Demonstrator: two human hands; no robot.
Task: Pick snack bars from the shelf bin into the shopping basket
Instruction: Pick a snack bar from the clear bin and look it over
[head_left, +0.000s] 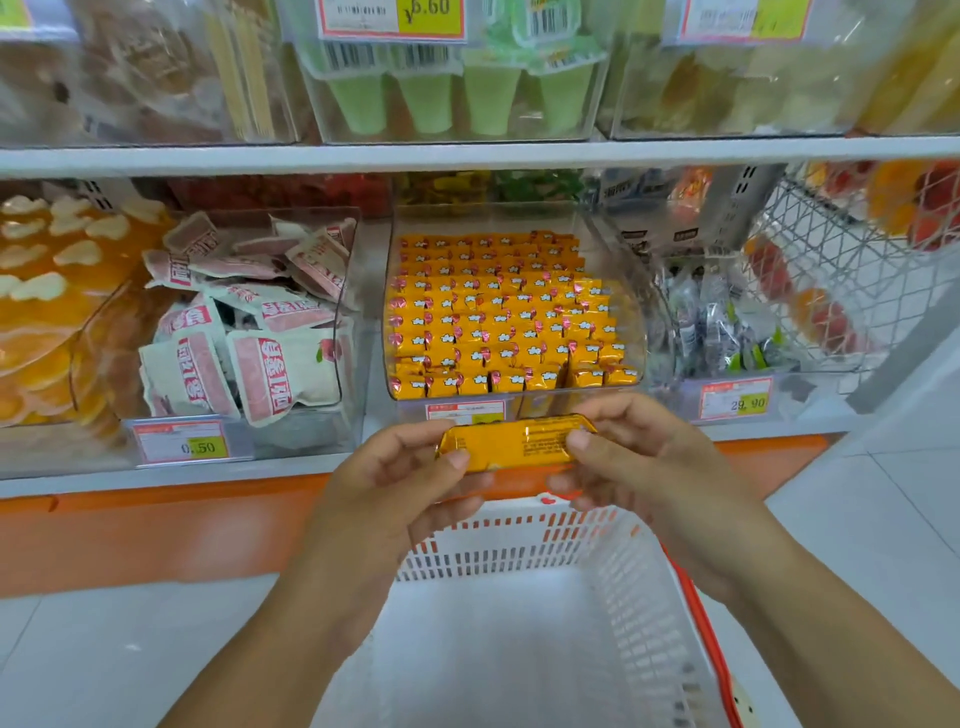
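Holding one snack bar (511, 442) at mid-frame, I pinch its ends with left hand (410, 483) and right hand (639, 457), above the empty basket (644, 623), below the shelf bin (631, 312). Next, I judge: lower, release.

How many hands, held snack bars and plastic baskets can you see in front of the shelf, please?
Hands: 2, left hand and right hand
Held snack bar: 1
Plastic basket: 1
Total: 4
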